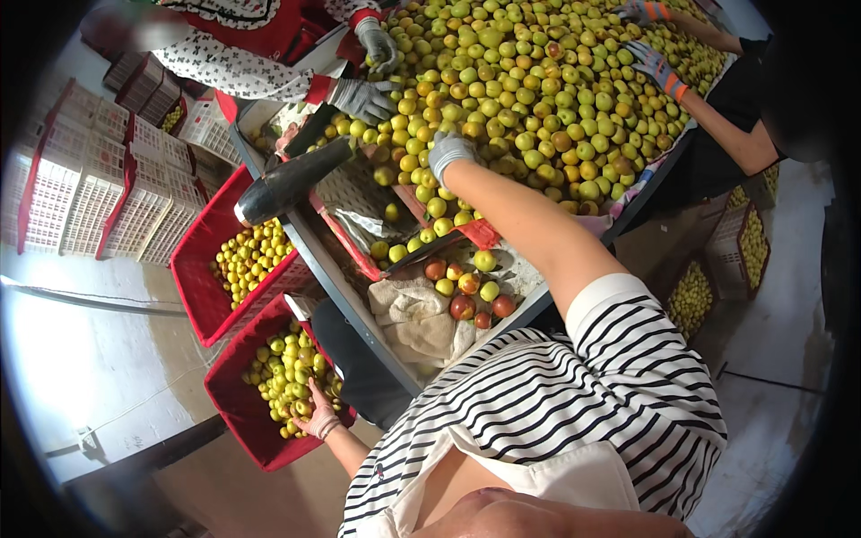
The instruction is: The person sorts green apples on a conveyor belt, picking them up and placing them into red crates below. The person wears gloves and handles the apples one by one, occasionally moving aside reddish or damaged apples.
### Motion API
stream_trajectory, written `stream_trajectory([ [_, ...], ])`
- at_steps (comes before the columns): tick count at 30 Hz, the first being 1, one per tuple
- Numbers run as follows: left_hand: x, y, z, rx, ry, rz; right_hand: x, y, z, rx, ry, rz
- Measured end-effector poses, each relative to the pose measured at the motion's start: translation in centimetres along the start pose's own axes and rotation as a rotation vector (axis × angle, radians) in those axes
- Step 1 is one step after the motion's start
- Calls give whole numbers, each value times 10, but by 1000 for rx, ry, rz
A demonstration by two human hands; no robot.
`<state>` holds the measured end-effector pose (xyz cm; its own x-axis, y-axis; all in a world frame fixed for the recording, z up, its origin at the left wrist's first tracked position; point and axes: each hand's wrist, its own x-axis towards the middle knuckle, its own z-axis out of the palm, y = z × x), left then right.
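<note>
My right hand (452, 153), in a grey-white glove, reaches onto a broad heap of yellow-green jujubes (531, 101) on the sorting table. Its fingers are among the fruit, and their grip is hidden. Low on the left, my left hand (319, 418), with a pale band at the wrist, touches jujubes (292, 370) inside a red-lined crate (232, 410). Fruit lies between its spread thumb and fingers; whether it is held is unclear. Nearest my body on the table, several red and green jujubes (469, 284) lie beside a crumpled beige cloth (410, 313).
A second red-lined crate (195, 269) holds more jujubes. A dark tube (292, 181) crosses the table's metal edge (350, 316). Gloved hands of co-workers (363, 99) (656, 67) touch the heap from both sides. White crates (101, 181) are stacked left; filled crates (693, 296) stand right.
</note>
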<state>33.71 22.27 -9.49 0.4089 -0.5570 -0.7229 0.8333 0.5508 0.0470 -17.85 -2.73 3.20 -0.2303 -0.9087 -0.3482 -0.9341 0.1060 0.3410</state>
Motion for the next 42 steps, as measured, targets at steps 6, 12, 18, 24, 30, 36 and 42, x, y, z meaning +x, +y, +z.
stream_trajectory([
  [6,-11,-4,8,695,-101,-95,23,-14,20,75,10,49],
  [12,-125,-166,60,937,-758,-490,-60,12,-38,574,145,-350],
  [18,-134,-295,61,1010,-582,-885,-133,-16,-36,795,189,-716],
  [24,-56,-264,130,845,-531,-498,-55,90,12,822,386,-336],
  [30,4,-234,202,313,-669,-757,-30,169,0,554,145,117],
  [36,-113,-384,83,855,-800,-910,4,147,19,371,37,101],
  [42,-88,-415,40,911,-639,-1020,-41,107,11,497,188,-117],
])
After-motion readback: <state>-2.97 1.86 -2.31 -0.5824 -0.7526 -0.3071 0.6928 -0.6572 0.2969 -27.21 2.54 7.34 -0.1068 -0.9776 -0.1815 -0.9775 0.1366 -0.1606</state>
